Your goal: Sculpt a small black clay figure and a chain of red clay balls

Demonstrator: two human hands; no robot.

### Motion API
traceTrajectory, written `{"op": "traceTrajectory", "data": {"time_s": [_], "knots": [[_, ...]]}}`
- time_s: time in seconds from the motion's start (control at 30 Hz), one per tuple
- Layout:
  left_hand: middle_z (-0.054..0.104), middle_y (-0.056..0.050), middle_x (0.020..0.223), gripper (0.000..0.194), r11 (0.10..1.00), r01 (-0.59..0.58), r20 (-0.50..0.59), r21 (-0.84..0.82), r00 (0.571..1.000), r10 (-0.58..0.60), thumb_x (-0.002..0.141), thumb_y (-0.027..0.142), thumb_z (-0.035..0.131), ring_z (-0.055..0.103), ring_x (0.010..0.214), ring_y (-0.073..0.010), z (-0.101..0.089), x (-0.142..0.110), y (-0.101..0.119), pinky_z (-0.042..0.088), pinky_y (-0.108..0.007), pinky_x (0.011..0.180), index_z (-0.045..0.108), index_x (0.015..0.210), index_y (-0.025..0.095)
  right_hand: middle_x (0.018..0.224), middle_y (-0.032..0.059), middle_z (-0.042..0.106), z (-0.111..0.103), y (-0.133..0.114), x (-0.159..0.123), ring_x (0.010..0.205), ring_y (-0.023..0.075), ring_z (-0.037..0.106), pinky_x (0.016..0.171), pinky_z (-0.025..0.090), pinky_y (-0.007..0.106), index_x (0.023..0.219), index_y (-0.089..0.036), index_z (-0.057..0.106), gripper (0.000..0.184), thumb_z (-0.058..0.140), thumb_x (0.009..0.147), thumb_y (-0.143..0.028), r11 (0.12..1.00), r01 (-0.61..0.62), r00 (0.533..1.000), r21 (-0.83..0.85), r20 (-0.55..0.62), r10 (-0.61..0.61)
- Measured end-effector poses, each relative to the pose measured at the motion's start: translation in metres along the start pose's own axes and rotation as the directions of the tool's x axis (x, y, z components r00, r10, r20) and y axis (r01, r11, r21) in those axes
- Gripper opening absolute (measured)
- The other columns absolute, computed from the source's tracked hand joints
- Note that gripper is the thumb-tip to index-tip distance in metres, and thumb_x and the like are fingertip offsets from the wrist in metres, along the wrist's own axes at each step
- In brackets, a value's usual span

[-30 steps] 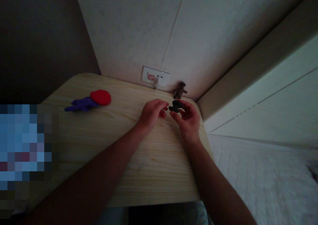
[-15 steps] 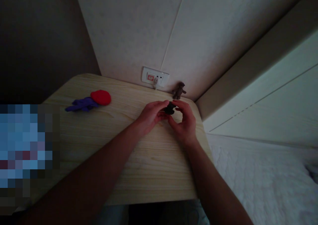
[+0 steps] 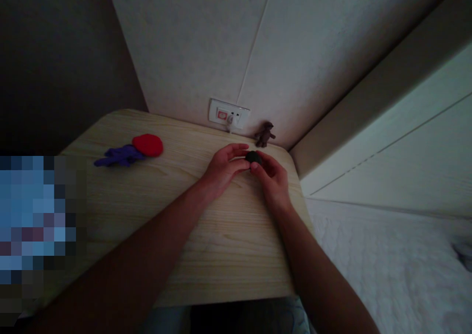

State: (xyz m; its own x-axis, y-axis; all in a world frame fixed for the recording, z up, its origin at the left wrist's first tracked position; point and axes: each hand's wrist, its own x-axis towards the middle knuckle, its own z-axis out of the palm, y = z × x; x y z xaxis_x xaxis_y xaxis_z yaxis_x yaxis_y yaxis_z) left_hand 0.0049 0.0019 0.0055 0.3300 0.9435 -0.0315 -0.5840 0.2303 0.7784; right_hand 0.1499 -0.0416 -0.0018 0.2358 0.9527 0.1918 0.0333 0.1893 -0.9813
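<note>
A small black lump (image 3: 253, 158), which looks like modelling clay, is held between my two hands above the right part of the table. My left hand (image 3: 225, 167) closes on its left side, with the thumb against it and the other fingers reaching behind. From the right, my right hand (image 3: 273, 174) grips it, its thumb pressed on the near face and the fingers curled around the far side. Just beyond the hands, a small brown figure (image 3: 264, 135) with arms and legs stands against the wall.
On the left of the wooden table (image 3: 221, 255) lie a flat red round piece (image 3: 148, 145) and a purple crumpled-looking piece (image 3: 123, 155), touching. A socket plate (image 3: 229, 113) with a plug is on the wall. White quilted bedding (image 3: 376, 260) lies right of the table.
The black lump has been turned and now shows a rounder face. My left thumb has come down onto its near side, and my right thumb has moved up onto it.
</note>
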Motion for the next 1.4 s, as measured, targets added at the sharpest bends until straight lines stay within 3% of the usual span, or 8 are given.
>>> {"op": "traceTrajectory", "data": {"time_s": [0.13, 0.3, 0.67, 0.83, 0.97, 1.13, 1.3, 1.4], "knots": [[0.073, -0.006, 0.102, 0.047, 0.999, -0.047, 0.0, 0.021, 0.999, 0.047, 0.053, 0.008, 0.069, 0.068, 0.099, -0.0191, -0.002, 0.001, 0.001, 0.051, -0.031, 0.089, 0.071, 0.099, 0.016, 0.114, 0.0045, 0.077, -0.001, 0.002, 0.001, 0.103, 0.0229, 0.071, 0.092, 0.059, 0.041, 0.112, -0.029, 0.074, 0.044, 0.091, 0.072, -0.035, 0.999, 0.043, 0.999, -0.027, 0.029, -0.043], [0.07, -0.007, 0.104, 0.04, 0.999, -0.028, -0.086, -0.046, 0.996, 0.024, 0.055, 0.014, 0.057, 0.066, 0.098, -0.0206, -0.002, 0.0, 0.007, 0.054, -0.033, 0.086, 0.07, 0.093, 0.017, 0.121, 0.0048, 0.071, -0.003, 0.006, 0.002, 0.103, 0.0216, 0.07, 0.085, 0.058, 0.038, 0.114, -0.03, 0.066, 0.051, 0.089, 0.069, -0.026, 0.985, 0.14, 0.99, -0.103, 0.018, -0.139], [0.07, -0.006, 0.098, 0.032, 1.0, -0.03, -0.114, -0.008, 0.993, 0.028, 0.064, 0.018, 0.064, 0.067, 0.084, -0.0172, -0.004, 0.002, 0.003, 0.053, -0.028, 0.07, 0.072, 0.094, 0.017, 0.118, 0.0054, 0.071, -0.003, 0.007, 0.002, 0.101, 0.0214, 0.068, 0.083, 0.057, 0.037, 0.112, -0.028, 0.06, 0.049, 0.087, 0.072, -0.027, 0.968, 0.173, 0.985, -0.181, 0.015, -0.173], [0.071, -0.006, 0.094, 0.025, 0.987, -0.049, -0.064, 0.152, 0.996, 0.059, 0.071, 0.023, 0.076, 0.069, 0.081, -0.0177, -0.001, 0.001, -0.002, 0.055, -0.031, 0.073, 0.07, 0.094, 0.015, 0.115, 0.0056, 0.069, -0.005, 0.008, 0.002, 0.098, 0.0216, 0.067, 0.079, 0.056, 0.037, 0.113, -0.028, 0.061, 0.048, 0.087, 0.072, -0.028, 0.942, 0.211, 0.974, -0.26, -0.028, -0.226], [0.075, -0.008, 0.093, 0.031, 0.962, -0.032, 0.007, 0.27, 0.999, 0.031, 0.071, 0.028, 0.086, 0.072, 0.082, -0.0187, 0.002, -0.002, -0.006, 0.058, -0.033, 0.079, 0.071, 0.094, 0.013, 0.114, 0.0052, 0.067, -0.007, 0.005, 0.001, 0.096, 0.0208, 0.065, 0.077, 0.055, 0.036, 0.114, -0.028, 0.064, 0.041, 0.082, 0.077, -0.028, 0.878, 0.292, 0.94, -0.379, -0.055, -0.336], [0.078, -0.009, 0.086, 0.037, 0.987, 0.082, 0.068, 0.141, 0.993, -0.093, 0.072, 0.03, 0.089, 0.073, 0.08, -0.0188, 0.002, -0.004, -0.006, 0.059, -0.034, 0.079, 0.073, 0.099, 0.011, 0.112, 0.0055, 0.063, -0.005, -0.001, -0.002, 0.095, 0.0217, 0.061, 0.074, 0.055, 0.037, 0.107, -0.028, 0.068, 0.03, 0.077, 0.079, -0.021, 0.77, 0.401, 0.881, -0.496, -0.022, -0.473], [0.079, -0.01, 0.086, 0.037, 0.995, 0.084, 0.036, 0.056, 0.996, -0.086, 0.073, 0.032, 0.091, 0.075, 0.077, -0.018, 0.001, -0.004, -0.005, 0.059, -0.03, 0.076, 0.073, 0.097, 0.01, 0.119, 0.0085, 0.061, 0.001, -0.004, -0.005, 0.099, 0.0238, 0.061, 0.078, 0.058, 0.041, 0.113, -0.03, 0.069, 0.033, 0.073, 0.082, -0.018, 0.697, 0.464, 0.858, -0.547, 0.083, -0.507], [0.079, -0.009, 0.087, 0.036, 0.998, 0.051, -0.026, 0.028, 0.998, -0.05, 0.074, 0.031, 0.09, 0.076, 0.074, -0.0177, 0.0, -0.002, -0.006, 0.058, -0.029, 0.073, 0.073, 0.099, 0.011, 0.125, 0.0099, 0.062, 0.003, -0.006, -0.008, 0.106, 0.0255, 0.063, 0.083, 0.058, 0.043, 0.117, -0.03, 0.07, 0.036, 0.074, 0.083, -0.02, 0.71, 0.497, 0.858, -0.499, 0.16, -0.487]]}}
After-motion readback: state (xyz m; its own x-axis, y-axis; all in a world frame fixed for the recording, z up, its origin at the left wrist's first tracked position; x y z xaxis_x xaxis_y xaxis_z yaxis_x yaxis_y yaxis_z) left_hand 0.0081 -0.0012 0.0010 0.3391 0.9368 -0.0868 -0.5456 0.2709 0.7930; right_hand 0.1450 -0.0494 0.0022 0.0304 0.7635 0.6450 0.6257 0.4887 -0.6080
